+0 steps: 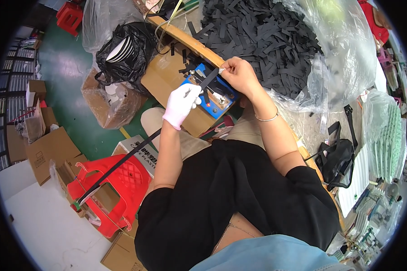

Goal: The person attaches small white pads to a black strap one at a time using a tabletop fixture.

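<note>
My left hand (182, 104) wears a white glove, its fingers closed on a flat black strap (209, 79). The strap stretches from there up to my bare right hand (240, 77), which pinches near its end, thumb and fingers together. A bit of white shows at the right fingertips. Below the strap sits a blue-framed device (210, 109) with metal parts; my hands partly hide it. The strap's long tail runs from beneath my left wrist down to the lower left, over a red plastic stool.
A heap of short black strips (260, 43) lies on clear plastic sheeting on the table, right of its wooden edge (192, 41). Cardboard (160, 74) lies under the device. Left are a black plastic bag (138, 49), a lined carton (106, 106) and the red stool (138, 174). A black bag (334, 158) lies at right.
</note>
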Available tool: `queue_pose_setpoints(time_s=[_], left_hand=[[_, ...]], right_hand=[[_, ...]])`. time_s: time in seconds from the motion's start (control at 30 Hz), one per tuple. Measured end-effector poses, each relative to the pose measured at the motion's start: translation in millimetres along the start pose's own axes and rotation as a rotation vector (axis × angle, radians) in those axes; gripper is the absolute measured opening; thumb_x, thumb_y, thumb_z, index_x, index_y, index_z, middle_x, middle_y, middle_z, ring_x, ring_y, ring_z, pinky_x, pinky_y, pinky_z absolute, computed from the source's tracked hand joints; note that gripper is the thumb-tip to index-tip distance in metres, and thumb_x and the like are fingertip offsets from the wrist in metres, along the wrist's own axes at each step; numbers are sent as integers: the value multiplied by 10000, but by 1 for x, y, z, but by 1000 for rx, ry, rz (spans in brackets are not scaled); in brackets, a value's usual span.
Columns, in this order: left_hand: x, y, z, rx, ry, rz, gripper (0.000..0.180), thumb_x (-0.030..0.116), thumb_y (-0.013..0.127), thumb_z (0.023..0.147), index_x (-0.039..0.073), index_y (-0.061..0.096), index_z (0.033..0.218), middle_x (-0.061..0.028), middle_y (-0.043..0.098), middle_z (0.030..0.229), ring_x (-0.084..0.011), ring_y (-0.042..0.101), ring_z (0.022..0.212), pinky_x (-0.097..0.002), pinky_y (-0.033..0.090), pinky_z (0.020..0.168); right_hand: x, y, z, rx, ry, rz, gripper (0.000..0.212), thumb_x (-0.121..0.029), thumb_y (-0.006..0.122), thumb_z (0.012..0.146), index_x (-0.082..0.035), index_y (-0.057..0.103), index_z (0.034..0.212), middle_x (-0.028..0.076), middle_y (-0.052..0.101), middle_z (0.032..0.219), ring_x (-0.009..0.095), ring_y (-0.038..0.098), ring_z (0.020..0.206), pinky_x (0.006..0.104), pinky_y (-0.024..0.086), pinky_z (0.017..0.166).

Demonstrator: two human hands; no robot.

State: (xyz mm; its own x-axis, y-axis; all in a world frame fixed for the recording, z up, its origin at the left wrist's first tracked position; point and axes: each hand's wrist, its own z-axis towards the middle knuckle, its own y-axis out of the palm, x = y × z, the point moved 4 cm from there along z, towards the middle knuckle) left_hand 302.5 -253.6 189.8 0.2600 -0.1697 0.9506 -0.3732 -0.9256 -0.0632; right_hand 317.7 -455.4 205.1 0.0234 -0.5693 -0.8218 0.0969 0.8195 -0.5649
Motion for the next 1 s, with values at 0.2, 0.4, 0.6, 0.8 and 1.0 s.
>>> queue_pose_setpoints(time_s=[0.2, 0.4, 0.6, 0.8, 1.0], left_hand=[[-11, -13, -6, 11, -58, 109, 207, 208, 559, 871, 12, 618, 847, -13, 565, 637, -55, 484, 549, -194, 387, 511], [-17, -13, -2, 26, -60, 96, 196, 226, 565, 866, 43, 622, 824, 2, 559, 623, -45, 470, 522, -180, 369, 497], [-29, -13, 5, 28, -69, 138, 216, 217, 555, 872, 15, 615, 822, -14, 558, 624, -55, 475, 546, -196, 381, 507], [-14, -13, -7, 39, -45, -6, 184, 228, 555, 871, 61, 615, 821, 19, 553, 626, -37, 463, 529, -170, 349, 486], [10, 2, -5, -13, -15, -127, 163, 187, 553, 877, 35, 609, 864, -3, 568, 658, -46, 473, 554, -179, 374, 507]], right_hand=[[5, 2, 6, 24, 102, -163, 167, -157, 622, 697, -3, 629, 762, 106, 571, 737, 233, 571, 669, 324, 449, 636], [7, 3, 8, 51, 115, -202, 161, -170, 619, 689, -21, 633, 750, 120, 582, 765, 272, 585, 718, 359, 457, 659], [8, 5, 9, 53, 94, -227, 152, -166, 620, 684, -23, 619, 736, 120, 577, 765, 285, 582, 720, 367, 457, 657], [5, -1, 1, 82, 6, -96, 115, -131, 619, 716, -22, 609, 751, 63, 552, 719, 179, 549, 667, 300, 440, 629], [-4, 2, -7, -158, 58, 221, 190, -145, 626, 801, 7, 633, 915, 22, 609, 744, 58, 518, 685, 225, 436, 633]])
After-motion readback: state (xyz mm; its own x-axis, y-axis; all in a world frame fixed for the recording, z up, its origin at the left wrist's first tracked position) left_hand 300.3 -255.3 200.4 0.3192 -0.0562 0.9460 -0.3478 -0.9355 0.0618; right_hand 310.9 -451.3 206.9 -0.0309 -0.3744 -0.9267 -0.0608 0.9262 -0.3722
